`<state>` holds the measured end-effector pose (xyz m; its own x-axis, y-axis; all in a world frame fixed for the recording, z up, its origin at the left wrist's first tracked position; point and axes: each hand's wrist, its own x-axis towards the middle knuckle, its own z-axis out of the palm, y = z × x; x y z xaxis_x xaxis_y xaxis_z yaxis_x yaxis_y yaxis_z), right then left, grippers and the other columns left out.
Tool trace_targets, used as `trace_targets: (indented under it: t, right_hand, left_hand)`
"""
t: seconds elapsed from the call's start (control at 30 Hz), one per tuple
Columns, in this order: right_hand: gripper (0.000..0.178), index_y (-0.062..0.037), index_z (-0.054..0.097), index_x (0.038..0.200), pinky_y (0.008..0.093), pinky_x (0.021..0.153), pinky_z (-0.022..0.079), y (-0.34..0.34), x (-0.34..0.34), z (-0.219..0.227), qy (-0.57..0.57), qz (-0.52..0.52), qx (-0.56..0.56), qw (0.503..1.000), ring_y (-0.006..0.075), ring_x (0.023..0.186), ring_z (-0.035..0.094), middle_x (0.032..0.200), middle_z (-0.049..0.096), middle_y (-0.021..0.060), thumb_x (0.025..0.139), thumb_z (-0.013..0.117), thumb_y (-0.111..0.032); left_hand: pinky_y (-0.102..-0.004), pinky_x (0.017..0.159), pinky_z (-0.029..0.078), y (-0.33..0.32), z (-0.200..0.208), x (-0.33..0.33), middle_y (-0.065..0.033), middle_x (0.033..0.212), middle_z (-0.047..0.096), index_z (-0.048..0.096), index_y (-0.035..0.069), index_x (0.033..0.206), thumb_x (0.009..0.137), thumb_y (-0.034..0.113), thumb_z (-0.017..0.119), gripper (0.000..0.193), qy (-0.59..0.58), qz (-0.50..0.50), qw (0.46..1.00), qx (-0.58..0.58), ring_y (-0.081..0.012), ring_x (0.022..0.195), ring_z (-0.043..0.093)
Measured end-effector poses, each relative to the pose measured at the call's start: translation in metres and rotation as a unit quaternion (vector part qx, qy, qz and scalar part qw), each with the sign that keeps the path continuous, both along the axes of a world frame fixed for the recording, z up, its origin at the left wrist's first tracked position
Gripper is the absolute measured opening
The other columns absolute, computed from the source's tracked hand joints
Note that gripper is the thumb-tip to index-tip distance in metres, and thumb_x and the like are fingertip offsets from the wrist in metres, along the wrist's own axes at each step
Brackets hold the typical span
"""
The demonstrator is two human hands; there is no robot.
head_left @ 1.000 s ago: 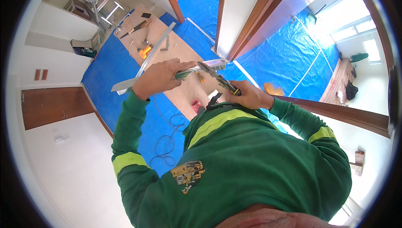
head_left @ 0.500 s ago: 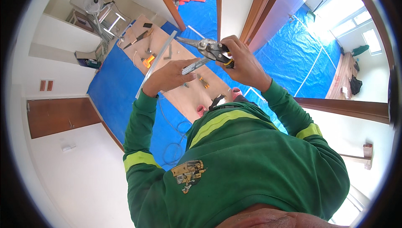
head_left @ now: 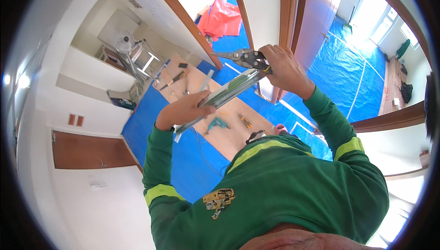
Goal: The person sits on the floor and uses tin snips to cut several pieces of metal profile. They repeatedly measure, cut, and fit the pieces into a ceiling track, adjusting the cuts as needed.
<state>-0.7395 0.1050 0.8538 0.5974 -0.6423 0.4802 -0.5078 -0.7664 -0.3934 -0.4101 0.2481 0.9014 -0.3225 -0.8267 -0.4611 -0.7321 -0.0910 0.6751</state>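
My left hand (head_left: pixel 183 111) is closed around a shiny metal channel (head_left: pixel 231 90). The channel slants up from below my left wrist to just under my right hand. My right hand (head_left: pixel 288 70) grips a pair of tin snips (head_left: pixel 244 58) by the handles, which my fingers partly cover. The snips' jaws point left, above the channel's upper end. Whether the jaws touch the metal I cannot tell.
Below lies a plywood sheet (head_left: pixel 228 142) with a teal drill (head_left: pixel 218 124), orange-handled pliers (head_left: pixel 245 121), a hammer (head_left: pixel 186 86) and a handsaw (head_left: pixel 172 84). Blue tarpaulin (head_left: pixel 341 82) covers the floor. A fan (head_left: pixel 124 42) stands at far left; red plastic sheeting (head_left: pixel 222 19) lies beyond the doorway.
The channel has turned, and its long side now shows between my hands. My right hand and the snips have shifted right. The whole view has also shifted.
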Motion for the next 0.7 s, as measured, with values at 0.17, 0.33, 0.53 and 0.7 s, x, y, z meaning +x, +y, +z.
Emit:
trace_targets:
  t: [0.17,0.33,0.53,0.7]
  right_hand:
    - [0.035,-0.0095,0.062,0.12,0.0504,0.091,0.045,-0.008,-0.004,0.054,-0.046,-0.013,-0.125,0.991,0.029,0.108,0.067,0.109,0.068,0.0068,0.09,0.079,-0.007]
    - [0.068,-0.0096,0.062,0.145,0.0484,0.105,0.046,-0.016,-0.045,0.088,-0.154,-0.092,-0.185,0.966,0.0386,0.132,0.064,0.15,0.058,0.0166,0.081,0.086,-0.003]
    - [0.065,-0.0054,0.058,0.144,0.0497,0.106,0.048,-0.013,-0.096,0.114,-0.323,-0.117,-0.129,0.93,0.0429,0.126,0.063,0.142,0.059,0.0182,0.087,0.09,-0.009]
    - [0.07,-0.0004,0.054,0.15,0.0447,0.103,0.052,-0.01,-0.112,0.122,-0.411,-0.044,-0.078,0.907,0.034,0.117,0.065,0.128,0.065,0.0182,0.094,0.091,-0.019]
  left_hand:
    - [-0.0303,0.088,0.052,0.015,0.01,-0.006,0.0007,0.104,0.057,0.06,0.005,0.146,0.116,0.052,0.063,0.055,0.116,0.077,0.99,-0.037,-0.0106,0.096,0.057]
    - [-0.0365,0.093,0.056,-0.001,0.125,-0.025,-0.0116,0.117,0.063,0.053,0.004,0.149,0.117,0.04,0.064,0.049,-0.055,0.106,0.953,-0.278,-0.015,0.106,0.064]
    - [-0.037,0.085,0.058,-0.028,0.28,-0.005,-0.0136,0.096,0.069,0.068,0.004,0.129,0.117,0.045,0.063,0.043,-0.297,0.213,0.783,-0.503,-0.0142,0.09,0.066]
    - [-0.0342,0.091,0.055,-0.041,0.35,-0.084,-0.0155,0.121,0.074,0.058,0.002,0.152,0.12,0.046,0.052,0.055,-0.277,0.178,0.738,-0.589,-0.0221,0.095,0.068]
